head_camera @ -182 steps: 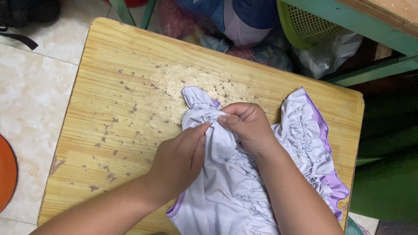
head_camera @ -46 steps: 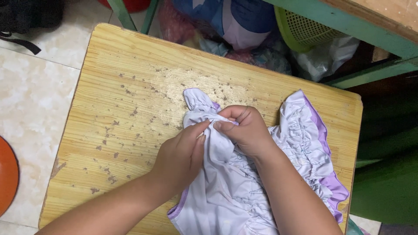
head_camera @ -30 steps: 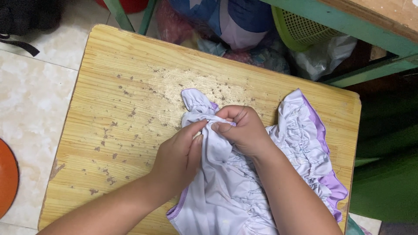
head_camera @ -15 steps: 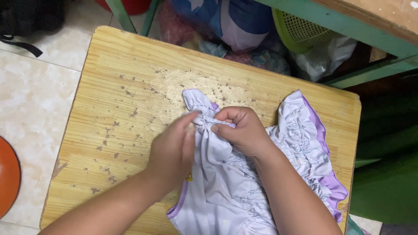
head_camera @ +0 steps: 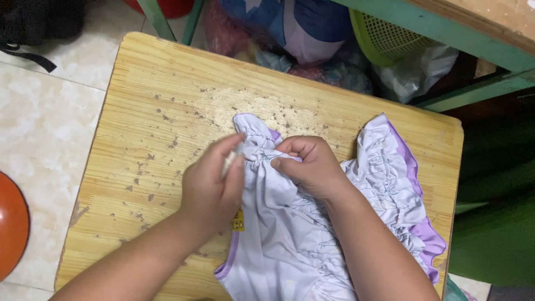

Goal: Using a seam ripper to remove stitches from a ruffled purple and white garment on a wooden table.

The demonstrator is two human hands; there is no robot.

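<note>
Where scarred: wooden table (head_camera: 139,111), tiled floor (head_camera: 39,122)

Lilac garment (head_camera: 312,234) — ruffled (crumpled) — on table.

Head view, steeply down, close above table (head_camera: 167,100)

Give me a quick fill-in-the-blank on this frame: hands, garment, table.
1. Both hands pinch the gathered edge of a pale ____ garment.
2. The garment lies on a worn ____ table.
3. The left hand grips the cloth to the ____ of the right hand in the picture.
4. A small ____ tag shows on the garment just below the left hand.

Missing words: lilac; wooden; left; yellow
</note>
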